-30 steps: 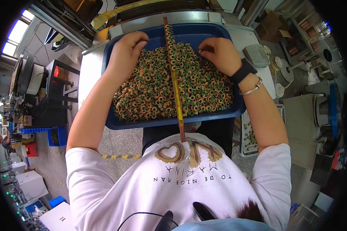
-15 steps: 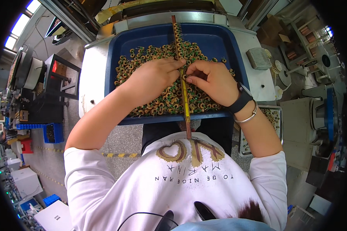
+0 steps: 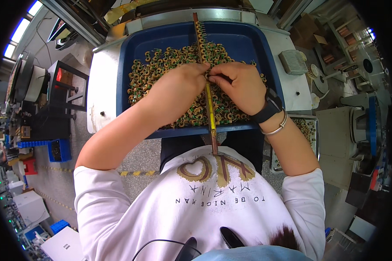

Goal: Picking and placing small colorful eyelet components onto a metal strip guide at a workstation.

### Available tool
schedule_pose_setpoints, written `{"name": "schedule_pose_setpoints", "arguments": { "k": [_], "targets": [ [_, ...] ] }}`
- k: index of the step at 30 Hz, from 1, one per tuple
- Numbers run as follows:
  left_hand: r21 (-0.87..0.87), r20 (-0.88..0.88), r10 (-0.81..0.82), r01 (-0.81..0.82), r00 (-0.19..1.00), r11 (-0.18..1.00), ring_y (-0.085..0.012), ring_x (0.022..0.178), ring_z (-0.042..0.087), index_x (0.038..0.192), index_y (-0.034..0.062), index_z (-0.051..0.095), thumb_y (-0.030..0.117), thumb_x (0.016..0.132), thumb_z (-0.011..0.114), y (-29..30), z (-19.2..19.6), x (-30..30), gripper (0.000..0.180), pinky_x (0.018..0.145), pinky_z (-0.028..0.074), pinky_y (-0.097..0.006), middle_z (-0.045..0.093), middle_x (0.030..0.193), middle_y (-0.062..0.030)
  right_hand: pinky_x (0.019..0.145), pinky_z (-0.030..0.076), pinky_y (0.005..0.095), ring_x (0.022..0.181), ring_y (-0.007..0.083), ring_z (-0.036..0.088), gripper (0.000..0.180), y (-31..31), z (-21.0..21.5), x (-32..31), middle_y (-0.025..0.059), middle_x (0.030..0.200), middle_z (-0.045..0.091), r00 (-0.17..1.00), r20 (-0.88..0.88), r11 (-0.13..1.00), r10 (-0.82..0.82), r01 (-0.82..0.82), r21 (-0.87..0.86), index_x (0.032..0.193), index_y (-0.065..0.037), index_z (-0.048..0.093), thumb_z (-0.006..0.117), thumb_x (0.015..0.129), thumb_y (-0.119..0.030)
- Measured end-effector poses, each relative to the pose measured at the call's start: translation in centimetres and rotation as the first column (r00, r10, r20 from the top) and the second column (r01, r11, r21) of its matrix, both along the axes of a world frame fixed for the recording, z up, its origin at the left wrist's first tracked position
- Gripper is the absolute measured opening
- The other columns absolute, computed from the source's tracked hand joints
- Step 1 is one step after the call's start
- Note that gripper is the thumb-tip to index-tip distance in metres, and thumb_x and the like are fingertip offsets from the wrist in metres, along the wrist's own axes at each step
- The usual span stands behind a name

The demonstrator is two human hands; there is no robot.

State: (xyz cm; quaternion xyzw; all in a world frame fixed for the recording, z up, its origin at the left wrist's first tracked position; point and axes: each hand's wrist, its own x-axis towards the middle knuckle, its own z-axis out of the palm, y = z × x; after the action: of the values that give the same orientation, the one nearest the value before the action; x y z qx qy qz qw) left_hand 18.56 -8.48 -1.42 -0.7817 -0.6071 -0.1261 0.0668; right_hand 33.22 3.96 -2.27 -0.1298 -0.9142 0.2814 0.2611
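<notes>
A long narrow bar (image 3: 211, 114), brown with a yellow lengthwise band, lies across a blue tray (image 3: 231, 35) and reaches my waist. Its far part carries a row of small ring-shaped wire coils (image 3: 200, 35). Many more such coils (image 3: 150, 69), tan and green with thin leads, are heaped loose in the tray. My left hand (image 3: 178, 89) is closed at the bar's left side, its fingertips over the bar and its thumb hidden. From the right, my right hand (image 3: 243, 85) pinches a small coil (image 3: 207, 77) against the bar, mostly covered by the fingers.
The tray rests on a white table (image 3: 104, 87). A pale ribbed block (image 3: 292, 64) sits to its right. Lower right, a metal tray (image 3: 316, 143) holds more small parts. A metal ledge (image 3: 174, 21) runs behind the tray. Blue bins (image 3: 59, 150) stand at the left.
Both hands have shifted slightly away from me along the bar and are closer together. The right fingertips now meet the left ones at the bar.
</notes>
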Motion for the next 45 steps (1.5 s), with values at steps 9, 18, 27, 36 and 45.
{"name": "schedule_pose_setpoints", "arguments": {
  "k": [9, 18, 27, 36, 45],
  "targets": [
    [-0.247, 0.904, 0.227, 0.010, 0.361, 0.969, -0.0111, 0.074, 0.056, 0.099, 0.0006, 0.060, -0.002, 0.075, 0.065, 0.6, 0.6, -1.8, 0.025, 0.067, 0.045, -0.026, 0.059, 0.081, -0.0035, 0.057, 0.045, 0.0283, 0.062, 0.0197, 0.059, 0.014, -1.9, 2.1, 0.8, 0.0097, 0.072, 0.060, 0.990, -0.089, 0.962, 0.112, -0.130, -0.239, 0.082, -0.002, 0.058, 0.067, 0.075, -0.011],
    [0.049, 0.113, -0.078, 0.072, 0.991, 0.996, -0.0259, 0.085, 0.054, 0.113, 0.0041, 0.056, 0.006, 0.071, 0.064, 1.2, 0.2, -1.9, 0.042, 0.075, 0.044, -0.035, 0.054, 0.088, -0.0097, 0.056, 0.044, 0.0309, 0.062, 0.0238, 0.058, 0.013, -1.3, 0.5, 2.1, 0.0107, 0.070, 0.059, 0.992, 0.062, 0.957, 0.113, -0.092, -0.276, 0.083, -0.003, 0.058, 0.065, 0.075, -0.009],
    [0.090, 0.109, -0.120, 0.110, 0.987, 0.990, -0.0296, 0.086, 0.053, 0.113, -0.0061, 0.053, 0.003, 0.070, 0.063, 1.3, -1.4, -1.5, 0.045, 0.079, 0.044, -0.038, 0.054, 0.088, -0.0131, 0.058, 0.046, 0.0324, 0.065, 0.0264, 0.059, 0.012, -1.8, 0.9, 1.7, 0.0111, 0.070, 0.058, 0.990, 0.119, 0.965, 0.080, -0.047, -0.258, 0.083, -0.003, 0.057, 0.063, 0.076, -0.010],
    [0.046, 0.295, 0.189, -0.212, 0.937, 0.976, -0.0331, 0.095, 0.054, 0.117, 0.0074, 0.055, 0.005, 0.075, 0.063, 1.2, 0.2, -3.3, 0.043, 0.083, 0.044, -0.039, 0.057, 0.101, -0.0154, 0.059, 0.048, 0.0296, 0.063, 0.0223, 0.062, 0.018, 1.2, 1.3, 2.1, 0.0107, 0.072, 0.064, 0.997, 0.059, 0.963, -0.053, 0.066, -0.259, 0.091, -0.004, 0.065, 0.063, 0.078, -0.016],
    [-0.235, -0.021, 0.471, -0.463, 0.882, 0.855, -0.0358, 0.093, 0.055, 0.104, 0.0030, 0.059, 0.003, 0.077, 0.057, 1.8, -0.8, -10.6, 0.027, 0.080, 0.045, -0.041, 0.056, 0.102, -0.0182, 0.075, 0.048, 0.0377, 0.085, 0.0318, 0.058, 0.019, 8.4, -1.9, 1.6, 0.0155, 0.089, 0.061, 0.950, 0.281, 0.944, -0.137, 0.039, 0.328, 0.093, -0.001, 0.064, 0.059, 0.075, -0.003]
  ]
}}
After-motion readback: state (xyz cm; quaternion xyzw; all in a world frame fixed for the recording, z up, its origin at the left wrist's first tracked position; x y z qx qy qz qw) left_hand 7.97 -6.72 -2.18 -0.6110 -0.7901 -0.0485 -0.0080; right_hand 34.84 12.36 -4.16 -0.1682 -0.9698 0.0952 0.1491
